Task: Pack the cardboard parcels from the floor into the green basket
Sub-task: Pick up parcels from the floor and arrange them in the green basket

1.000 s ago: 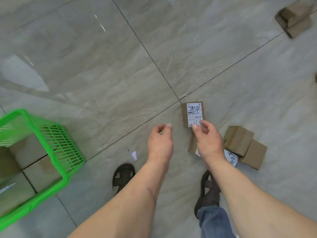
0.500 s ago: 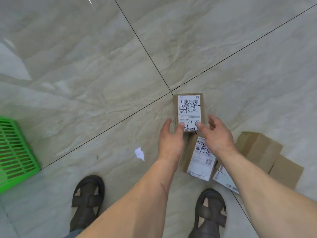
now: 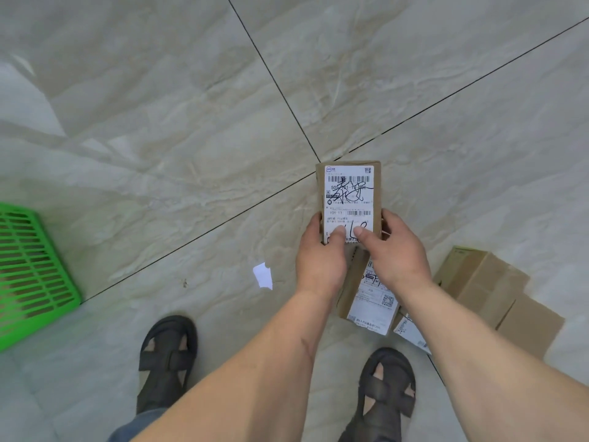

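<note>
Both hands pinch the near end of one labelled parcel, thumbs pressed on its white label: the left hand at the parcel's 7 o'clock corner, the right hand at its 5 o'clock corner, fingers curled under the edges. Each grip is closed on the cardboard. The parcel sits just past the crossing of the floor tile seams.

The green basket shows only one slatted wall at 9 o'clock, well apart from the hands; its inside is out of view.

Under the wrists, at 6 o'clock from the held parcel, lies a second parcel with its label up. At 4 o'clock rest two plain boxes, touching each other. A paper scrap lies at 8 o'clock. Two sandals stand at the bottom.

Half a second ago the hands only reached beside the parcel; now both clasp it.
</note>
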